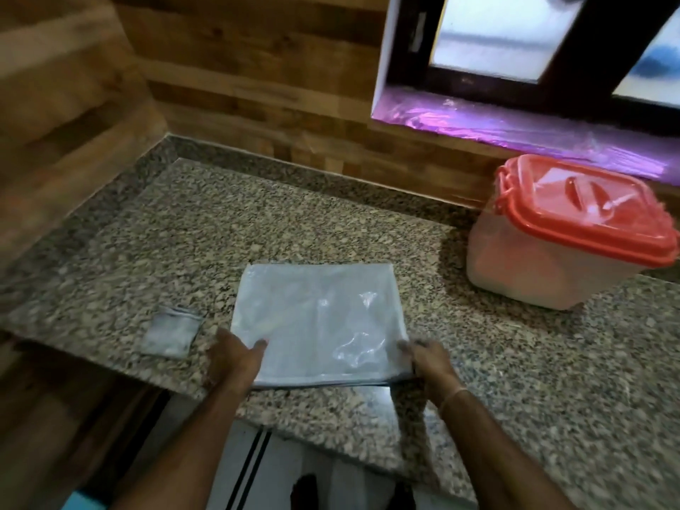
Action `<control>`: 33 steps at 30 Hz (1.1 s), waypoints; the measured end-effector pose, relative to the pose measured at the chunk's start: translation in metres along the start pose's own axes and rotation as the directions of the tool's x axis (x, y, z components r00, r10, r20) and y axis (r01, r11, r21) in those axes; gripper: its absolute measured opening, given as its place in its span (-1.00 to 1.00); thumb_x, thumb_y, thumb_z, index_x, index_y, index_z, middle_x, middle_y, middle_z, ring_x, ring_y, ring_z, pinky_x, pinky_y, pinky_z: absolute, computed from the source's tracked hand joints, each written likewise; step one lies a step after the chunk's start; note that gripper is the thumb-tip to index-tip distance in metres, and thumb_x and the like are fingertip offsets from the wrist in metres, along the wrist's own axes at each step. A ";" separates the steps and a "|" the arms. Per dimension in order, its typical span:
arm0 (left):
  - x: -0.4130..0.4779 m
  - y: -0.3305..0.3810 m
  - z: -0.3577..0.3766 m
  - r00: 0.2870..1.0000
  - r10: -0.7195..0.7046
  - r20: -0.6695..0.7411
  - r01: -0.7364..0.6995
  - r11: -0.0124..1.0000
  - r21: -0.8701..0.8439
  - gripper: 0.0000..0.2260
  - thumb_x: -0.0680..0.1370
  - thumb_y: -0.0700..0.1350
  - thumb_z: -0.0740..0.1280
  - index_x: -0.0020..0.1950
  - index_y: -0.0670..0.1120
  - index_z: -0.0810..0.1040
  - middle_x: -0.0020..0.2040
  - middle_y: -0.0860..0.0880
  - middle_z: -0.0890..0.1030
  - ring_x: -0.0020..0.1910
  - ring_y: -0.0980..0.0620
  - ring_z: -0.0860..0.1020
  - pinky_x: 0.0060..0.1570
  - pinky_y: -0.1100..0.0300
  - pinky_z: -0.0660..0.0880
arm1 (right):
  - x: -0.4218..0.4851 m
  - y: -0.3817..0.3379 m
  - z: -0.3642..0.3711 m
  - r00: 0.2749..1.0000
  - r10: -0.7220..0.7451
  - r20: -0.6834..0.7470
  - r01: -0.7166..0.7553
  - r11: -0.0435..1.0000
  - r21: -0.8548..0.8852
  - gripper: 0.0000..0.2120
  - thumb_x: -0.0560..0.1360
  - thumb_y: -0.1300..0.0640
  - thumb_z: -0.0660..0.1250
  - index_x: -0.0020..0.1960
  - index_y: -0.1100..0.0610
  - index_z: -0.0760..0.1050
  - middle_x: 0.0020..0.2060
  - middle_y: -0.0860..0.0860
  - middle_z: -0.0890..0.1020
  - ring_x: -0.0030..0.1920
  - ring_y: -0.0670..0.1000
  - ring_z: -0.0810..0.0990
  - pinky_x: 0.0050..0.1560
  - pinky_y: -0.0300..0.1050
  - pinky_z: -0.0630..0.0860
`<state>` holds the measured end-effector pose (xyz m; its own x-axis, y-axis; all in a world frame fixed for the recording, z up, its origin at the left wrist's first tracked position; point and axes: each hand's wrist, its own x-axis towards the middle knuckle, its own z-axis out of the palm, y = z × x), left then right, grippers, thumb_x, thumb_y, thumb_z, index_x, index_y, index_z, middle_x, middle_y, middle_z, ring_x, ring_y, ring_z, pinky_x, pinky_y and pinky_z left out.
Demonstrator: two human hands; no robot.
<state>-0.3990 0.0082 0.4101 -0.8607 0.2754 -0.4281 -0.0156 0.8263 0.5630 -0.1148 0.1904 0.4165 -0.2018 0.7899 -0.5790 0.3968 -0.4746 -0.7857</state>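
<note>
A flat stack of clear plastic bags (316,318) lies on the speckled granite counter (257,222), near its front edge. My left hand (232,358) holds the stack's near left corner, thumb on top. At the near right corner my right hand (428,357) pinches the edge. A small folded clear bag (171,331) lies on the counter to the left of the stack, apart from it.
A translucent plastic container with an orange-red lid (566,233) stands at the right, close to the wall. Wood-panelled walls enclose the counter's back and left. A window sill lined with purple film (515,123) runs above the container. The floor shows below the counter's front edge.
</note>
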 end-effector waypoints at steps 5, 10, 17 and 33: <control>-0.008 0.001 0.012 0.981 0.034 0.189 0.012 0.972 -0.236 -0.62 0.48 -0.11 0.56 0.19 -0.19 0.50 0.13 -0.19 0.65 0.06 -0.20 0.64 0.09 -0.07 0.61 | -0.016 -0.009 0.006 0.984 0.022 0.174 -0.145 0.660 0.737 -0.63 0.63 0.04 0.36 0.37 0.18 0.51 0.23 0.22 0.67 0.18 0.27 0.67 0.06 0.23 0.69; -0.036 0.015 0.033 0.914 0.096 0.394 0.020 0.960 -0.279 -0.58 0.40 -0.11 0.63 0.14 -0.08 0.51 0.10 -0.10 0.67 0.01 -0.09 0.64 0.07 0.04 0.61 | -0.010 0.011 0.060 0.976 0.201 0.078 -0.209 0.796 0.569 -0.58 0.56 0.27 0.44 0.38 0.29 0.48 0.26 0.28 0.64 0.25 0.35 0.62 0.27 0.43 0.53; -0.012 0.056 0.022 0.906 0.371 0.202 -0.421 0.832 0.361 -0.15 0.48 0.18 0.49 0.63 0.00 0.13 0.52 -0.18 0.32 0.46 -0.20 0.33 0.41 -0.15 0.35 | -0.013 -0.011 0.019 0.999 0.041 -0.018 -0.039 0.994 0.104 -0.73 0.61 0.36 0.34 0.30 0.30 0.55 0.16 0.17 0.68 0.05 0.16 0.65 0.07 0.02 0.61; -0.006 0.060 0.065 0.909 0.257 0.328 -0.279 0.960 0.021 -0.66 0.48 0.00 0.53 -0.31 -0.04 0.41 -0.33 -0.03 0.55 -0.32 -0.03 0.52 -0.31 0.17 0.29 | -0.012 0.015 -0.033 0.974 -0.047 -0.223 -0.008 0.970 -0.241 -0.79 0.57 0.06 0.40 0.15 0.13 0.62 0.00 0.10 0.72 -0.02 0.13 0.70 0.07 0.20 0.68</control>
<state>-0.3613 0.0877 0.4002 -0.6192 0.6242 -0.4765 0.2359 0.7266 0.6452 -0.0770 0.1864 0.4187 -0.0152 0.8781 -0.4782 0.6029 -0.3735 -0.7050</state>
